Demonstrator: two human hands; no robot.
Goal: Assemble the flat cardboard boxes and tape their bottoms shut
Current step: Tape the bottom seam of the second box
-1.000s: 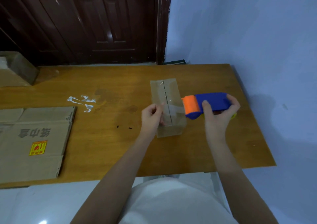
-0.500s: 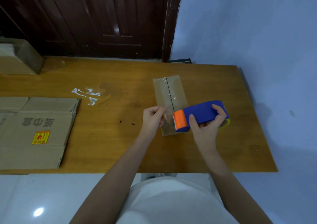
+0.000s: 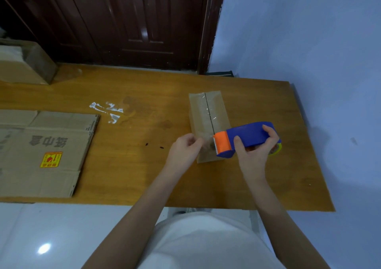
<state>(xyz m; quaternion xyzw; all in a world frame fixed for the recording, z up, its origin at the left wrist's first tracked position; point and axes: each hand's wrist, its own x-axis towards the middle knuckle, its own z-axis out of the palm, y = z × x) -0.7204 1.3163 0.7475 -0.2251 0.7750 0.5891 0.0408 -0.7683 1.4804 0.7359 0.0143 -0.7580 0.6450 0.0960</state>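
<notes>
Hands first: your right hand [image 3: 254,152] wraps around the blue tape dispenser [image 3: 246,138], thumb on the near side, fingers curled over the far side, with the orange cutter end pointing left over the near end of the small cardboard box [image 3: 208,122]. Your left hand [image 3: 184,150] sits just left of that cutter, fingertips pinched together at the box's near left edge, on what looks like the clear tape end, though it's too see-through to be sure. Both forearms reach in from below, angled toward the box.

That box sits on the wooden table [image 3: 144,176], with a taped seam running down its top. Well left of the box lies a flat cardboard sheet [image 3: 41,155] with a yellow-red sticker, and between them some crumpled tape scraps [image 3: 107,110]. Far left of the box, at the table's back, there's another cardboard box [image 3: 26,67]. Behind the table is a dark wooden door [image 3: 123,21]; right of the box, a blue wall [image 3: 309,42].
</notes>
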